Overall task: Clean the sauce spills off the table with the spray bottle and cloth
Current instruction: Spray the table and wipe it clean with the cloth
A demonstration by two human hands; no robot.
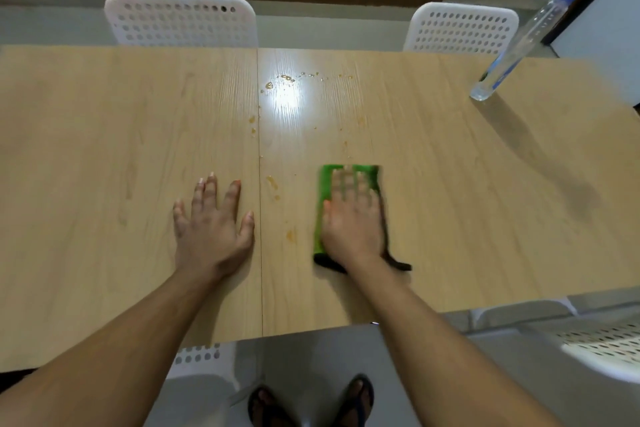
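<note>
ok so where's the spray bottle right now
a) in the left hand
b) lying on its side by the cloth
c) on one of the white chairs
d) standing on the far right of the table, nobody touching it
d: the spray bottle stands on the table at its far right, while the right hand presses flat on the green cloth and the left hand rests flat on the bare wood.

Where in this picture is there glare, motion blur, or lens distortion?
Head view: a bright glare patch sits on the table amid the sauce spills; the right hand and green cloth are motion-blurred, the left hand sharp; the wide lens makes the spray bottle lean.
</note>
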